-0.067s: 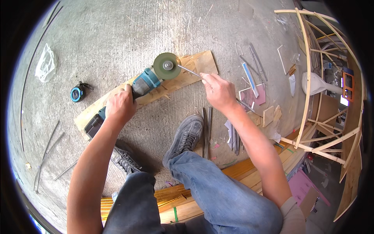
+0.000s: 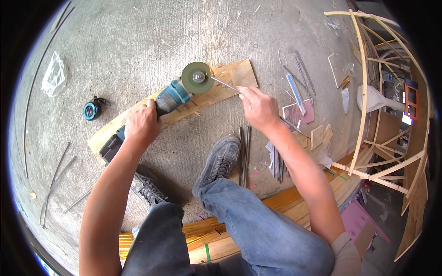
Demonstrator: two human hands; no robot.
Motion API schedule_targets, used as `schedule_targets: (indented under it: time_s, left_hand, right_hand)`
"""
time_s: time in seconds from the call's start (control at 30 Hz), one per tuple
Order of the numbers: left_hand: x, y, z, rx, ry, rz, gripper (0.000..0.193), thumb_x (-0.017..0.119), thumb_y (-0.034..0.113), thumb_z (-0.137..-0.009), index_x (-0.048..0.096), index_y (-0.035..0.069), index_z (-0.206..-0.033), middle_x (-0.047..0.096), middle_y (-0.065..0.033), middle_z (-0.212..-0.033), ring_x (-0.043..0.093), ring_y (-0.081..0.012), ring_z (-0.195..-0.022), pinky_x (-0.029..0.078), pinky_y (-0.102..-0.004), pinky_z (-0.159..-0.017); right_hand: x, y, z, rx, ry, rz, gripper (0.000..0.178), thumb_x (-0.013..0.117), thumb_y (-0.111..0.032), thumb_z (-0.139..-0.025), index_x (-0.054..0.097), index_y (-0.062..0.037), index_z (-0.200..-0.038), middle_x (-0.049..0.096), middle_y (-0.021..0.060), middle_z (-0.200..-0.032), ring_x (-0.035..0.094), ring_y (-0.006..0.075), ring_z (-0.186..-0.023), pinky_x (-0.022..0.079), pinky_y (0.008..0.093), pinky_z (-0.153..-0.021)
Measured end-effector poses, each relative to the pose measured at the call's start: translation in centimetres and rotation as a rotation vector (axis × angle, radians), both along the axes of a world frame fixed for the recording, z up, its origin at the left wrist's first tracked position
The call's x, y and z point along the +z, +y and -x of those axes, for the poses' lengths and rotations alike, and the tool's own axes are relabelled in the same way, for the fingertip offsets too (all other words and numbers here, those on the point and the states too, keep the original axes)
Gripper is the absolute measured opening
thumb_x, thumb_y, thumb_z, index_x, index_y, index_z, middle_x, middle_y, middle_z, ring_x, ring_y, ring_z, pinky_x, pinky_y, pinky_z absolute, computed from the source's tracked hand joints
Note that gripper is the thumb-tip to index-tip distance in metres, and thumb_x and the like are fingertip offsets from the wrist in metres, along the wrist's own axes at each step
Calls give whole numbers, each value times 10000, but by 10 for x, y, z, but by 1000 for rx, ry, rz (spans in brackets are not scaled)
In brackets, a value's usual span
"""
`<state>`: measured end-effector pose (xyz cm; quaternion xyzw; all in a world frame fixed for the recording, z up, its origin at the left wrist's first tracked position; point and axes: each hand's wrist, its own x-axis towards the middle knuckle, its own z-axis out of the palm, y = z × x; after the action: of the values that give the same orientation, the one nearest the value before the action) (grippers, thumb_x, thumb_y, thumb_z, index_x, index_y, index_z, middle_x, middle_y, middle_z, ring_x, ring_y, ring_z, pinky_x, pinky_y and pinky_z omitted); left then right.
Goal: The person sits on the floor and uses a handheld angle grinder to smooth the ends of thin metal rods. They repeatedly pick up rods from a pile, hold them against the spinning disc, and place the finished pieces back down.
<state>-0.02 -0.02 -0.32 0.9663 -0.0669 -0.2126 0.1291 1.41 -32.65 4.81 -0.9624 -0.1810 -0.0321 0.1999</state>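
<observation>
At the far left of the frame, a crumpled clear plastic bag (image 2: 54, 76) lies on the concrete floor (image 2: 193, 20), with some thin dark rods (image 2: 56, 175) strewn below it, two of them crossing. Just right of the bag, a little lower, sits a blue-and-black tape measure (image 2: 92, 110).

Left of centre, your left hand (image 2: 142, 123) is closed around the body of a teal-and-black angle grinder (image 2: 172, 97), whose black battery end sticks out at the lower left, past your wrist. The tool lies at a slant over a long wooden board (image 2: 243, 76), and its greenish cutting disc (image 2: 195, 76) is near the middle of the upper half. Fine yellowish streaks rise above the disc toward the top edge.

Below, your grey lace-up shoes (image 2: 223, 158) rest on the floor, the right one beside a pair of dark metal bars (image 2: 244, 156).

Right of the disc, a slim metal rod (image 2: 224, 83) runs from the disc's right edge to your right hand (image 2: 260, 108), which pinches it between thumb and fingers.

Farther right lie a blue-and-white strip (image 2: 295, 94), a pink panel scrap (image 2: 307, 112) and a small wood block (image 2: 316, 137). A wooden lattice frame (image 2: 361, 92) fills the right side.
</observation>
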Motion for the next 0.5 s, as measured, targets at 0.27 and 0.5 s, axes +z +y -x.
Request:
schedule_targets:
  time_s: [0.27, 0.5]
  left_hand:
    - [-1, 1, 0, 0, 10, -13, 326, 637, 229, -857, 503, 11, -1060, 669, -250, -944, 660, -419, -928, 519, -492, -829]
    - [4, -3, -1, 20, 40, -26, 329, 640, 229, -857, 502, 10, -1061, 670, -247, -947, 659, -421, -930, 518, -496, -833]
  right_hand:
    - [15, -1, -5, 17, 136, 132, 168, 490, -133, -947, 619, -84, -1042, 681, 144, -877, 681, 395, -743, 553, 504, -621]
    - [25, 2, -9, 22, 219, 234, 182, 547, -159, -966, 642, -86, -1103, 695, 163, -941, 675, 399, -802, 551, 478, -652]
